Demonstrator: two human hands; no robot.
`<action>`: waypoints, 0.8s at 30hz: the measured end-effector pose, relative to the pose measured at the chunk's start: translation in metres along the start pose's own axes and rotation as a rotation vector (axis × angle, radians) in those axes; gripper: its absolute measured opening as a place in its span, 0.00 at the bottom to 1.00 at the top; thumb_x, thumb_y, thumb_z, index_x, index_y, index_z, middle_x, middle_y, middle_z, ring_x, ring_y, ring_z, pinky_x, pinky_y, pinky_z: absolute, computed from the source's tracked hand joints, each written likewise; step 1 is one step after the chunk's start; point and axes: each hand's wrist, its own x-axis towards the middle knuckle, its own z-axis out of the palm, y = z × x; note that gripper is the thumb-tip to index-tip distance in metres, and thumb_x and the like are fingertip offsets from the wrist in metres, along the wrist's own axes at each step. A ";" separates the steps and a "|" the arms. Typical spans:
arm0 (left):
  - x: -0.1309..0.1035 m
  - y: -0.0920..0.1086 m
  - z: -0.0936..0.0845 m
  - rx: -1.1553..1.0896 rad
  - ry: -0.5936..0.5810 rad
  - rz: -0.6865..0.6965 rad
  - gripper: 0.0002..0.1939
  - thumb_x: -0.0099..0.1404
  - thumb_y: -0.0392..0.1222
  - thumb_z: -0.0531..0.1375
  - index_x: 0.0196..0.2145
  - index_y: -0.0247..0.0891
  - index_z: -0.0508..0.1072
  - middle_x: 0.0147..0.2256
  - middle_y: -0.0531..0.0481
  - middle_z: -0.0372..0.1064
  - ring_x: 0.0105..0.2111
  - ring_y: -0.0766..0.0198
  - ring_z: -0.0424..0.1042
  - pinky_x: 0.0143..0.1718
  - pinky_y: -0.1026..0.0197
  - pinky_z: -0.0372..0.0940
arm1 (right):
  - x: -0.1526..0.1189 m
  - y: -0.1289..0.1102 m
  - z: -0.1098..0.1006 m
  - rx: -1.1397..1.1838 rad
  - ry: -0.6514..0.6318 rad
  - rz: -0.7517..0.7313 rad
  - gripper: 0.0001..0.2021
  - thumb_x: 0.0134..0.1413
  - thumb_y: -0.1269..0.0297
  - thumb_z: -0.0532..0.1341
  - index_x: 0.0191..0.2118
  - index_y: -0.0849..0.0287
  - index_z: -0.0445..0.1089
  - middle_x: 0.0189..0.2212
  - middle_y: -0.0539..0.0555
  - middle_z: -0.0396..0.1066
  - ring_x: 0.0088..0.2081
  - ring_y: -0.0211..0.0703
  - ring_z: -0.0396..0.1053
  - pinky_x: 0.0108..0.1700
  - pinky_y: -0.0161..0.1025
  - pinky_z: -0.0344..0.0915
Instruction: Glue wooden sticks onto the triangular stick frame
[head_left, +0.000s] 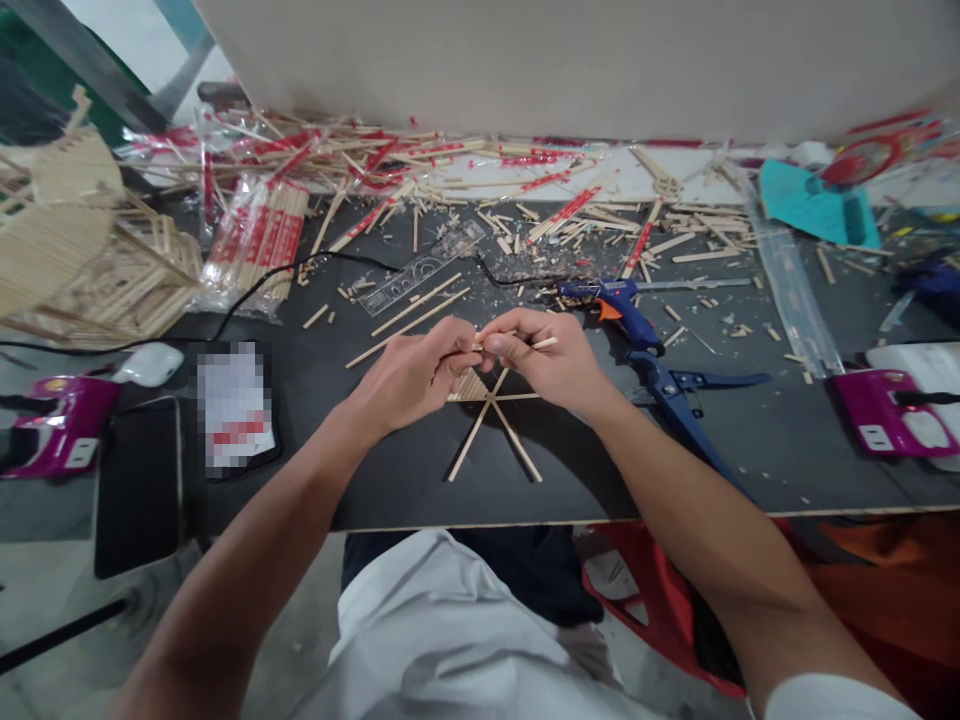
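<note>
My left hand (420, 368) and my right hand (551, 360) meet at their fingertips over the dark table. Between them they pinch a thin wooden stick (546, 343), whose pale end sticks out beneath my right fingers. Below the hands lies a star-shaped frame of sticks (519, 440), its spokes joined at a centre, with short sticks filling one section on the left; the hands cover its upper part. Two loose sticks (409, 328) rest just beyond my left hand.
A blue glue gun (626, 308) and blue cutters (675, 400) lie to the right. Behind are a clear ruler (424, 270), scattered offcuts and bagged sticks (259, 240). Phones (139, 490) and a stick model (67, 240) are left, a purple power strip (889, 412) right.
</note>
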 end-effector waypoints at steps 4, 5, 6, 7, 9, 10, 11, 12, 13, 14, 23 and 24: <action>-0.001 0.005 -0.008 0.013 -0.039 0.036 0.05 0.73 0.42 0.57 0.38 0.41 0.67 0.25 0.59 0.71 0.21 0.73 0.69 0.26 0.70 0.58 | 0.001 -0.001 0.000 0.023 -0.045 0.001 0.20 0.59 0.45 0.67 0.35 0.60 0.76 0.23 0.50 0.75 0.23 0.34 0.64 0.27 0.34 0.59; -0.001 0.006 -0.009 0.000 -0.053 0.028 0.05 0.72 0.43 0.58 0.38 0.40 0.68 0.26 0.58 0.72 0.22 0.72 0.71 0.26 0.70 0.58 | 0.002 -0.001 -0.001 0.033 -0.055 0.010 0.20 0.58 0.45 0.67 0.35 0.60 0.76 0.23 0.50 0.75 0.23 0.34 0.64 0.27 0.34 0.58; -0.002 0.006 -0.011 -0.010 -0.070 0.012 0.05 0.72 0.44 0.59 0.39 0.40 0.68 0.27 0.57 0.74 0.23 0.71 0.72 0.27 0.70 0.59 | 0.002 -0.001 -0.002 0.040 -0.064 0.024 0.19 0.58 0.45 0.67 0.35 0.60 0.76 0.23 0.50 0.75 0.23 0.34 0.63 0.27 0.33 0.58; -0.002 0.006 -0.012 -0.010 -0.093 -0.008 0.05 0.71 0.44 0.60 0.40 0.41 0.69 0.29 0.56 0.75 0.25 0.71 0.74 0.27 0.70 0.60 | 0.003 0.000 -0.003 0.043 -0.072 0.040 0.19 0.58 0.46 0.68 0.35 0.60 0.75 0.23 0.50 0.75 0.23 0.34 0.62 0.27 0.34 0.58; -0.003 0.005 -0.014 0.017 -0.145 -0.046 0.04 0.70 0.41 0.60 0.41 0.41 0.70 0.31 0.56 0.77 0.26 0.70 0.75 0.29 0.70 0.61 | 0.003 0.001 -0.006 0.041 -0.092 0.063 0.19 0.57 0.46 0.68 0.35 0.61 0.75 0.24 0.51 0.76 0.23 0.33 0.61 0.27 0.34 0.58; -0.003 0.005 -0.015 0.032 -0.168 -0.056 0.03 0.70 0.39 0.59 0.42 0.42 0.71 0.31 0.57 0.77 0.26 0.70 0.75 0.29 0.70 0.61 | 0.003 0.002 -0.007 0.039 -0.103 0.067 0.19 0.57 0.46 0.68 0.35 0.61 0.75 0.24 0.51 0.76 0.23 0.34 0.62 0.27 0.33 0.58; -0.002 0.005 -0.015 0.039 -0.187 -0.059 0.04 0.69 0.37 0.59 0.42 0.42 0.71 0.30 0.57 0.77 0.26 0.71 0.75 0.29 0.71 0.61 | 0.003 0.003 -0.008 0.038 -0.114 0.066 0.19 0.58 0.47 0.68 0.35 0.61 0.75 0.25 0.51 0.76 0.23 0.34 0.62 0.27 0.33 0.58; -0.002 0.006 -0.016 0.040 -0.199 -0.052 0.05 0.68 0.35 0.59 0.42 0.42 0.71 0.30 0.58 0.77 0.25 0.71 0.74 0.29 0.71 0.61 | 0.002 0.003 -0.008 0.040 -0.119 0.063 0.18 0.58 0.47 0.68 0.35 0.61 0.76 0.25 0.51 0.76 0.24 0.34 0.63 0.28 0.33 0.58; -0.001 0.006 -0.016 0.037 -0.203 -0.038 0.06 0.67 0.33 0.58 0.41 0.42 0.72 0.29 0.59 0.77 0.24 0.72 0.73 0.29 0.71 0.61 | 0.002 0.004 -0.009 0.042 -0.120 0.062 0.18 0.58 0.48 0.68 0.35 0.61 0.76 0.25 0.51 0.76 0.24 0.34 0.63 0.28 0.33 0.59; -0.001 0.007 -0.016 0.034 -0.201 -0.019 0.07 0.66 0.32 0.58 0.40 0.42 0.72 0.28 0.59 0.76 0.23 0.73 0.72 0.29 0.71 0.60 | 0.002 0.004 -0.009 0.044 -0.121 0.064 0.17 0.59 0.49 0.68 0.35 0.61 0.76 0.25 0.51 0.76 0.24 0.34 0.64 0.28 0.33 0.59; -0.002 0.006 -0.003 -0.042 0.035 0.016 0.03 0.71 0.40 0.60 0.42 0.40 0.71 0.33 0.56 0.81 0.29 0.72 0.78 0.33 0.73 0.65 | 0.005 0.004 -0.012 0.137 -0.073 0.096 0.19 0.56 0.47 0.70 0.34 0.60 0.75 0.24 0.51 0.75 0.23 0.34 0.65 0.27 0.33 0.60; -0.002 0.006 -0.002 -0.064 0.045 0.011 0.03 0.71 0.40 0.61 0.42 0.40 0.71 0.34 0.56 0.81 0.30 0.72 0.79 0.34 0.73 0.66 | 0.005 0.004 -0.012 0.147 -0.071 0.096 0.19 0.56 0.47 0.70 0.34 0.60 0.75 0.24 0.51 0.75 0.23 0.34 0.65 0.27 0.32 0.60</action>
